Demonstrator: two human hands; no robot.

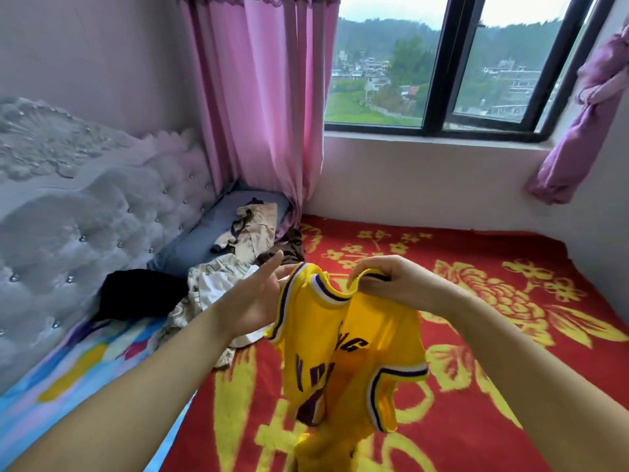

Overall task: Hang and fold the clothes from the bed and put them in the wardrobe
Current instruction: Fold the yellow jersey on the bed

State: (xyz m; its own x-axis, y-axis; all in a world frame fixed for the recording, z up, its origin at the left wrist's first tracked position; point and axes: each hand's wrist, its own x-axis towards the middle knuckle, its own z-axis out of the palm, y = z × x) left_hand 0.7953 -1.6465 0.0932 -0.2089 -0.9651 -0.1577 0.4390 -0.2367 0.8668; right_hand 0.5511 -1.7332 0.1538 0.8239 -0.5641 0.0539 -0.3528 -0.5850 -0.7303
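Two bare hands, centre of frame, raised over the bed. Right hand (391, 281): fingers curled over the neckline trim of a yellow jersey (343, 349), pinching it and bearing its weight. Left hand (253, 301): fingers straight and spread, palm turned toward the jersey's shoulder strap, fingertips at or just beside the strap edge; whether they touch it cannot be told.

Jersey: sleeveless, yellow with purple and white banding at neck and armholes, dark lettering on the front partly creased out of reading. Hangs crumpled from the right hand, lower hem trailing toward the bottom centre of frame above the red blanket (476, 335) with yellow floral pattern.

Left of centre, on the bed: heap of cream patterned clothes (218, 284), a black garment (143, 291) beside it, a brown garment (282, 250) behind.

Further items: blue-grey pillow (204, 240) against the tufted grey headboard (85, 216), far left; multicoloured sheet (68, 369), lower left; pink curtain (258, 97), upper centre; dark-framed window (439, 63), upper right, showing hillside buildings.
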